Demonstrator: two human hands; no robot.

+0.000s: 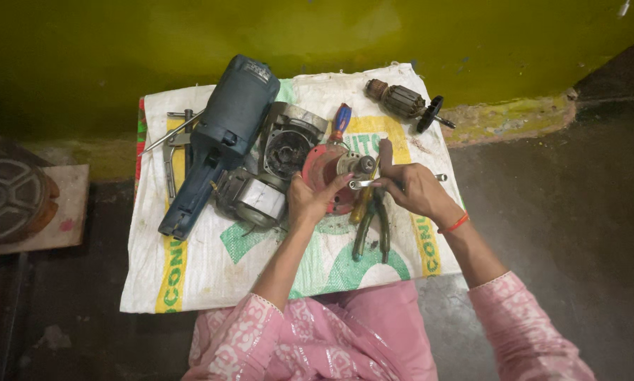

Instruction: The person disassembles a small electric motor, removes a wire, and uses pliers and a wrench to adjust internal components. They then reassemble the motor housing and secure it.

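My left hand grips the rim of a red round gear housing that stands on a white woven sack. A metal shaft end sticks out of the housing's middle. My right hand holds a slim metal spanner, whose head sits at that shaft. A red thread band is on my right wrist. Green-handled pliers lie just below my right hand, and a yellow-handled tool lies partly under it.
A blue power-tool body lies at the left of the sack, with a grey motor casing, a metal stator, a wrench, a blue-red screwdriver and an armature. A round metal disc lies far left.
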